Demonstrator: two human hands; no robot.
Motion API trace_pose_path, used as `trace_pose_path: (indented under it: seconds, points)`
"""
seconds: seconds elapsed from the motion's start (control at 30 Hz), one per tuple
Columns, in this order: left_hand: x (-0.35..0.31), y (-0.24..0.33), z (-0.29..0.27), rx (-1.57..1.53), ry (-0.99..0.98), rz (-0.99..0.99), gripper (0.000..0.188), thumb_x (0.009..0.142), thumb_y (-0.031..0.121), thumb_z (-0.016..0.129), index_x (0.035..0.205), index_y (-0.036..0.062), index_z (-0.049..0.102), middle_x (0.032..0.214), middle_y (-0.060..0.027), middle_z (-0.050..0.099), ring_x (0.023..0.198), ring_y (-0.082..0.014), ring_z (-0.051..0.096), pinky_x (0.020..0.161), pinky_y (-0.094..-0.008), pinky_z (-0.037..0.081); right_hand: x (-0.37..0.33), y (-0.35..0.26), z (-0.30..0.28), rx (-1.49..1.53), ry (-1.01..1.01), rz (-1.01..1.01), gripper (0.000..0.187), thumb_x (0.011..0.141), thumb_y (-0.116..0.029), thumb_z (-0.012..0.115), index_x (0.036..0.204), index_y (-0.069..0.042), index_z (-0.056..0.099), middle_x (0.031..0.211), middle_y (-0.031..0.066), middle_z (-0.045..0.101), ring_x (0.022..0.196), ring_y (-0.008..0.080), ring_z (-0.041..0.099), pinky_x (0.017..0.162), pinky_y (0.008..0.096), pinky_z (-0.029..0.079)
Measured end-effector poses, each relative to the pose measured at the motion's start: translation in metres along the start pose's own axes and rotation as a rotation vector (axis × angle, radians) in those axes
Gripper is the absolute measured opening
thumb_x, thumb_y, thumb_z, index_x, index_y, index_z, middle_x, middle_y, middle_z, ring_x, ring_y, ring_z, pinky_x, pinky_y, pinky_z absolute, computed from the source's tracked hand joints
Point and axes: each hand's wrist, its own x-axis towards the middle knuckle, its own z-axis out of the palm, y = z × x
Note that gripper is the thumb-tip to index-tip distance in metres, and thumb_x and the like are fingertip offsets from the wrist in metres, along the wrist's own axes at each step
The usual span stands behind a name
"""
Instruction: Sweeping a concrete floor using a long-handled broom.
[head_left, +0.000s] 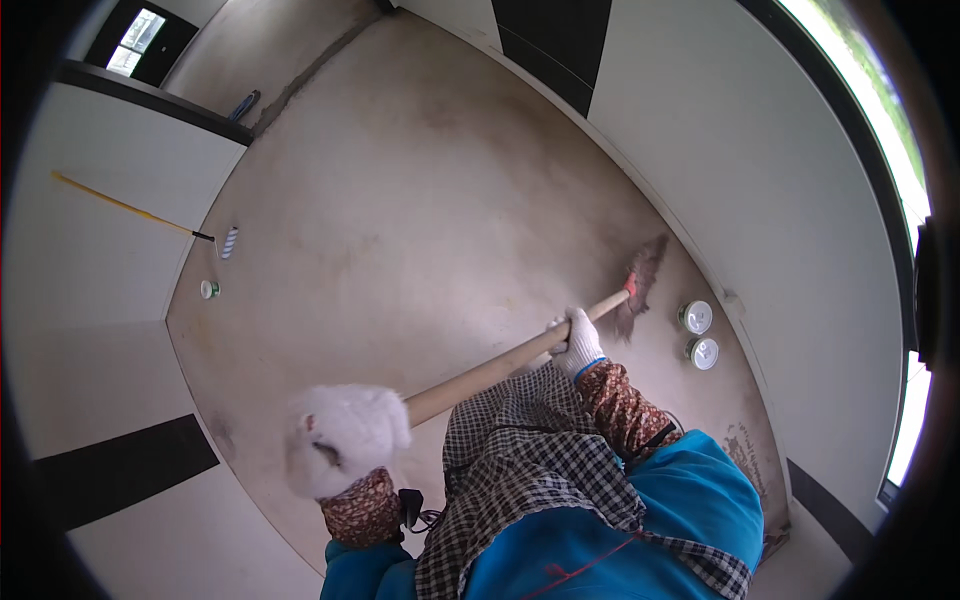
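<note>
A long wooden-handled broom [490, 372] slants across in front of me, from lower left to upper right. Its brown, feathery head [648, 280] is joined to the pole by a red collar and rests on the floor at the right. My left hand [350, 438], in a white glove and close to the camera, is closed round the near end of the pole. Farther down, my right hand [578, 345], also in a white knit glove, grips the pole. Both wrists wear brown patterned sleeve covers.
Two round lidded cans [700, 335] stand right of the broom head, near the wall. At the left, a paint roller [230, 243] with a yellow pole leans by the wall beside a small tub [209, 289]. White walls with black panels border the dusty floor [400, 200].
</note>
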Motion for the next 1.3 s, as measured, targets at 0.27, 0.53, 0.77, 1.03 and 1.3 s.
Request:
trace_pose_path:
  seconds: [0.27, 0.53, 0.77, 1.03, 1.3]
  points:
    - [-0.002, -0.034, 0.019, 0.142, -0.017, -0.021, 0.017, 0.081, 0.016, 0.066, 0.071, 0.0024, 0.064, 0.056, -0.0075, 0.055, 0.049, -0.0227, 0.052, 0.051, -0.0379, 0.044, 0.059, -0.015, 0.0, 0.007, -0.033, -0.032, 0.013, 0.086, -0.019, 0.057, 0.087, -0.01, 0.048, 0.069, 0.005, 0.053, 0.058, 0.0208, 0.054, 0.052, 0.0341, 0.047]
    - [-0.01, 0.0, 0.043, 0.605, 0.104, 0.319, 0.035, 0.078, 0.018, 0.063, 0.049, 0.0093, 0.045, 0.045, -0.0026, 0.049, 0.037, -0.019, 0.05, 0.04, -0.0307, 0.043, 0.031, -0.013, 0.145, 0.058, -0.338, -0.028, 0.017, 0.091, -0.019, 0.058, 0.09, -0.008, 0.044, 0.07, 0.0056, 0.052, 0.055, 0.0172, 0.053, 0.041, 0.0269, 0.043]
    - [-0.019, -0.001, -0.018, -0.192, -0.025, 0.116, 0.035, 0.086, 0.029, 0.067, 0.067, 0.0003, 0.06, 0.058, -0.0093, 0.06, 0.046, -0.0212, 0.059, 0.046, -0.0363, 0.051, 0.007, -0.024, 0.013, -0.112, -0.123, -0.041, 0.021, 0.091, -0.026, 0.054, 0.087, -0.006, 0.049, 0.069, 0.0083, 0.055, 0.054, 0.0199, 0.053, 0.036, 0.0289, 0.036]
    - [-0.044, -0.038, 0.001, -0.033, 0.354, -0.176, 0.034, 0.077, 0.018, 0.076, 0.099, -0.0055, 0.068, 0.085, -0.0171, 0.069, 0.078, -0.0268, 0.07, 0.066, -0.0359, 0.057, 0.03, -0.034, -0.008, -0.013, 0.066, -0.074, 0.011, 0.089, -0.017, 0.054, 0.087, -0.009, 0.046, 0.068, 0.0038, 0.05, 0.061, 0.0213, 0.055, 0.054, 0.0354, 0.05]
    - [-0.026, -0.01, 0.068, 0.341, 0.275, 0.128, 0.036, 0.07, 0.036, 0.078, 0.068, 0.0013, 0.068, 0.065, -0.009, 0.059, 0.059, -0.0243, 0.056, 0.055, -0.0367, 0.045, 0.084, -0.038, 0.131, -0.188, -0.373, -0.123, 0.016, 0.086, -0.017, 0.06, 0.089, -0.009, 0.046, 0.068, 0.0059, 0.054, 0.056, 0.0212, 0.054, 0.053, 0.0361, 0.047]
